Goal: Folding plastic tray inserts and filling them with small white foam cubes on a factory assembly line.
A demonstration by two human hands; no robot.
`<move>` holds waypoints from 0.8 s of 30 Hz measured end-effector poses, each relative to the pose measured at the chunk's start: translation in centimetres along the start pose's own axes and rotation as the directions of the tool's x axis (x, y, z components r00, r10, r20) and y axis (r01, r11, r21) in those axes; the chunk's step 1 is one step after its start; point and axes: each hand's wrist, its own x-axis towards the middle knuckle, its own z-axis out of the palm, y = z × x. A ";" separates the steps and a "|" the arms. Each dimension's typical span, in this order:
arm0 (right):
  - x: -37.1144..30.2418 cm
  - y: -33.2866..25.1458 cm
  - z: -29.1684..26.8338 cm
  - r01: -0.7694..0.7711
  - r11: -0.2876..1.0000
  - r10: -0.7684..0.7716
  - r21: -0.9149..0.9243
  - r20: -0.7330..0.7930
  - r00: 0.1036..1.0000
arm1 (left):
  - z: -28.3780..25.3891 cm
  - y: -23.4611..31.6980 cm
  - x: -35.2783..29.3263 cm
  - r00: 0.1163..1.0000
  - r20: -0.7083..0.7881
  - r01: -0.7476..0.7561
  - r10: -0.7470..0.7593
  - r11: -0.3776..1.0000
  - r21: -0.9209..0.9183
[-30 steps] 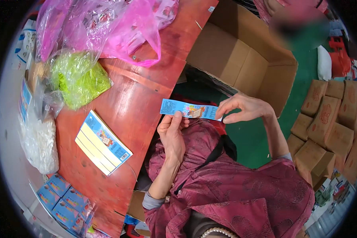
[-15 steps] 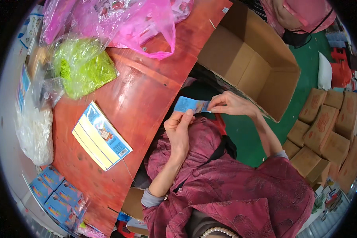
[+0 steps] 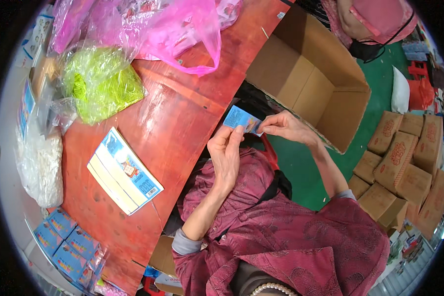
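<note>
A small blue printed card [image 3: 239, 117] is held over my lap, just off the table's edge. My left hand [image 3: 225, 150] pinches its lower edge between thumb and fingers. At the card's right end, the fingertips of my right hand [image 3: 287, 127] are closed on it too. Whether it is one layer or a folded piece I cannot tell. To the left, a flat blue and pale-yellow printed sheet or stack of sheets [image 3: 125, 171] lies on the red table [image 3: 177, 118], apart from both hands.
A large open cardboard box [image 3: 313, 81] stands beyond my right hand. Pink plastic bags [image 3: 172, 29] and a clear bag of lime-green strands [image 3: 103, 86] lie on the table. Small blue boxes [image 3: 73, 246] sit at its near left. Stacked cartons [image 3: 397, 158] and another person [image 3: 375, 19] are at right.
Both hands still hold the card. My left hand has moved slightly up and right, and the card now tilts more steeply, its left end raised.
</note>
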 end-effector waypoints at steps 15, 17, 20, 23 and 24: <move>2.8 0.3 1.7 0.037 0.996 -0.032 -0.081 0.061 0.998 | -1.0 0.2 -1.7 0.991 -0.095 0.079 -0.098 0.978 -0.191; 3.0 0.1 2.1 0.027 0.997 -0.024 -0.068 0.051 0.998 | -1.0 -0.1 -1.8 0.986 -0.098 0.111 -0.133 0.973 -0.201; 3.3 -0.3 2.3 0.003 0.997 0.000 -0.074 0.039 0.999 | -0.8 -0.3 -1.7 0.978 -0.142 0.121 -0.153 0.970 -0.211; 3.8 0.1 2.4 -0.002 0.995 0.005 -0.102 0.033 0.999 | -0.8 -0.5 -1.7 0.978 -0.142 0.112 -0.150 0.963 -0.247; 3.9 0.4 2.4 0.008 0.994 -0.006 -0.110 0.021 1.000 | -0.8 -0.4 -1.7 0.978 -0.143 0.114 -0.153 0.961 -0.251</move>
